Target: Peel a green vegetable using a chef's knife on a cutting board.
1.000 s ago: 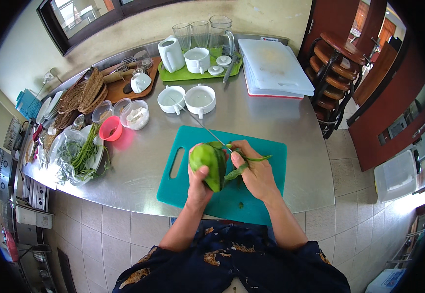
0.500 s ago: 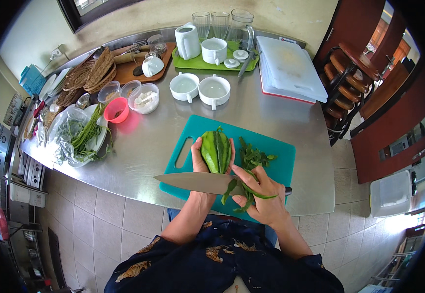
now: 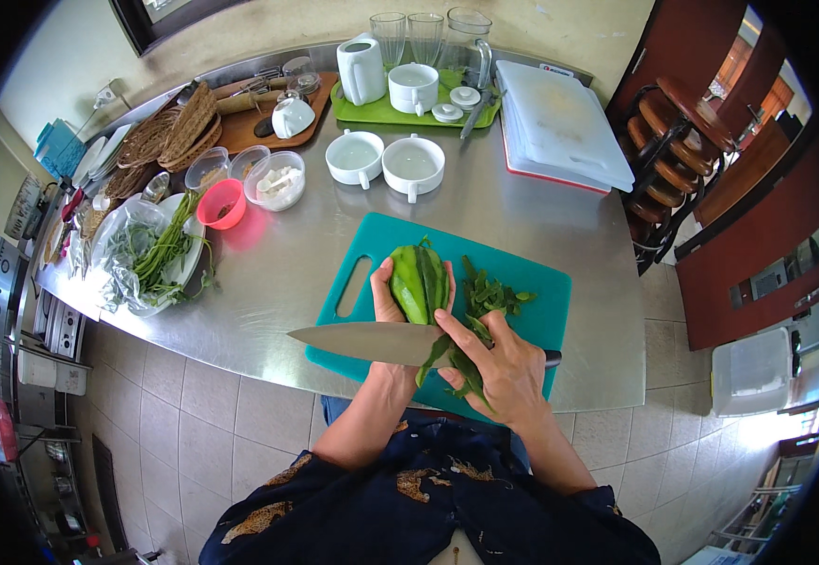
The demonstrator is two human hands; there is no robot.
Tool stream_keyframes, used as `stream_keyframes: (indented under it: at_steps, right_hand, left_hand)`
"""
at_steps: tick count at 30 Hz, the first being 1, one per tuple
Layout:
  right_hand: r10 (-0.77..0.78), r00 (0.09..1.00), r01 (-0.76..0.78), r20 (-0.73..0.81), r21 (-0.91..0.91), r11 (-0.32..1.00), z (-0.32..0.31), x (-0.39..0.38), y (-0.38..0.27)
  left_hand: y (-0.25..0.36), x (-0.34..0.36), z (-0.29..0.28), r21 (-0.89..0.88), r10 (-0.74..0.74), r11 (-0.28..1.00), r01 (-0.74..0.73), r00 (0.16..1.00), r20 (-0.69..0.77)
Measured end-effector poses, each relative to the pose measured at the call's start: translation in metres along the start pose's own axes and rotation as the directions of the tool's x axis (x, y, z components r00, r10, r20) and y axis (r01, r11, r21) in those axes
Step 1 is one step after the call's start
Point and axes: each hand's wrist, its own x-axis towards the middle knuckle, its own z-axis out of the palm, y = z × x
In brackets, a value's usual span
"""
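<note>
My left hand (image 3: 385,296) is wrapped round a green, ridged fruit (image 3: 414,282) with light and darker stripes, held over a teal cutting board (image 3: 543,319). My right hand (image 3: 504,372) grips a large chef's knife (image 3: 358,341) by its dark handle. The blade lies crosswise, below the fruit and in front of my left hand, its tip to the left. Strips of green peel (image 3: 464,372) hang between my right fingers and the blade. A pile of green peels (image 3: 490,296) rests on the board, right of the fruit.
On the steel table (image 3: 259,358): two white handled cups (image 3: 413,174) behind the board; small bowls (image 3: 221,211) and leafy greens (image 3: 160,268) at left; baskets (image 3: 146,151), a green tray (image 3: 480,121) and stacked white boards (image 3: 570,141) farther back. Wooden-seated stools (image 3: 668,141) stand at right.
The knife has swung from pointing away from me to lying crosswise, and the fruit has turned more upright. Since half a second ago, both hands have shifted only slightly.
</note>
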Motion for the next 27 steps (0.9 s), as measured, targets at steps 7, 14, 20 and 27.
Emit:
stream_keyframes:
  at_steps: [7,14,20,27]
  right_hand:
    - [0.005,0.999,-0.005,-0.035,-0.006,1.000,0.004,0.011,0.006]
    - [0.030,0.995,-0.041,0.096,0.107,0.993,-0.014,0.003,0.004]
    - [0.032,0.998,-0.036,0.050,0.086,0.996,-0.011,0.001,0.003]
    - [0.045,0.999,-0.044,-0.007,0.039,0.998,-0.009,0.009,0.010]
  left_hand:
    - [-0.010,-0.018,0.003,0.158,0.003,0.987,-0.012,0.998,0.056]
    - [-0.005,-0.006,-0.001,0.116,0.015,0.993,-0.021,0.998,0.054]
    - [-0.006,-0.008,0.001,0.128,0.003,0.992,-0.005,1.000,0.014]
    - [-0.013,-0.022,0.004,0.252,-0.008,0.968,-0.006,0.999,0.053]
